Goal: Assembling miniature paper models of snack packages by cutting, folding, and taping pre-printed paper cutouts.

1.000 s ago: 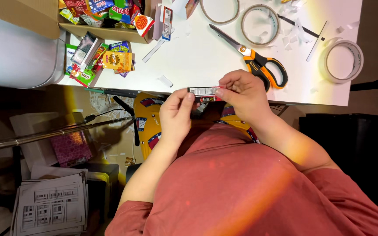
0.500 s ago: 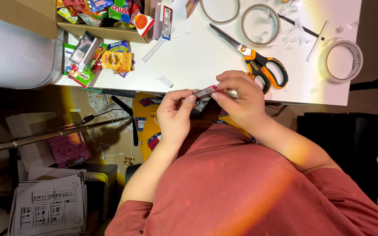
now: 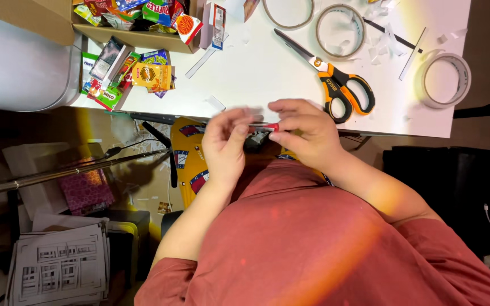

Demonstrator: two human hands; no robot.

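While blurred, left hand (image 3: 225, 148) fingers pinch small strip (image 3: 263, 128) | right hand (image 3: 304, 135) fingers pinch it, mostly hidden

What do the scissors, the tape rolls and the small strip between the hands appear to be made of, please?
Scissors: dull grey metal blades, with orange-and-black handles that look like moulded plastic. Tape rolls: translucent glossy film on a pale ring, probably plastic. Strip, pinched by the left hand and the right hand: thin, red and pale, likely printed paper or foil; motion blur leaves it open.
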